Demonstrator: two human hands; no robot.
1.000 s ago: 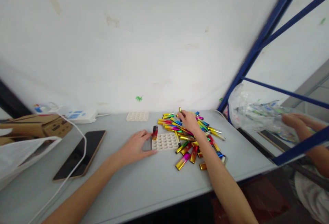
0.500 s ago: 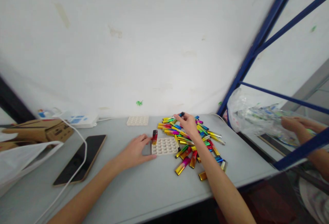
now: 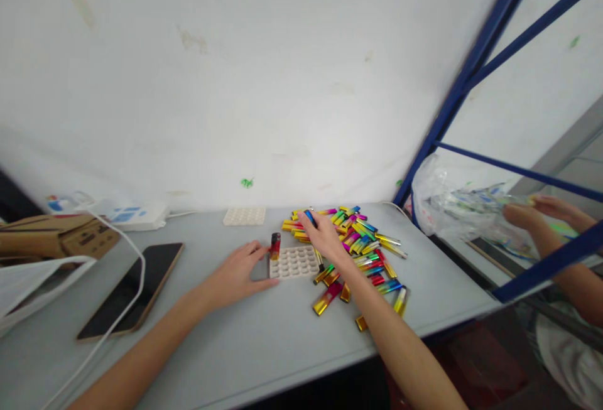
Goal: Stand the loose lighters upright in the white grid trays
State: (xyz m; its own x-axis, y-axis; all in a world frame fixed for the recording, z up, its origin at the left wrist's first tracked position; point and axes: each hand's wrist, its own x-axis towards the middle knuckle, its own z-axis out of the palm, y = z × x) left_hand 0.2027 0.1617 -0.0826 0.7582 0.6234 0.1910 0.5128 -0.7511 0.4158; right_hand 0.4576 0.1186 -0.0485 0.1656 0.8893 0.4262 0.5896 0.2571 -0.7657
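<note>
My left hand (image 3: pixel 240 275) rests on the table at the left side of a white tray (image 3: pixel 294 270) with rows of round-cornered holes. Its thumb and fingers are spread, with the thumb at the tray's near left corner. A red and gold lighter (image 3: pixel 276 248) with a black top stands upright in the tray's far left corner, close to my index finger. My right hand (image 3: pixel 325 237) is closed on a blue lighter (image 3: pixel 309 217), held above the tray's far right side. Around and under that forearm lies a loose pile of shiny multicoloured lighters (image 3: pixel 360 243).
A second white tray (image 3: pixel 244 216) lies near the wall. On the left are a phone (image 3: pixel 134 291), a white cable (image 3: pixel 142 259), a cardboard box (image 3: pixel 56 234) and a white device (image 3: pixel 139 215). Blue shelf bars (image 3: pixel 452 105) rise at right; beyond them another person's hands (image 3: pixel 522 212) handle clear plastic.
My right hand has come leftward from the pile with the blue lighter, toward the tray. My left hand stays beside the tray. The whole view has shifted slightly.
</note>
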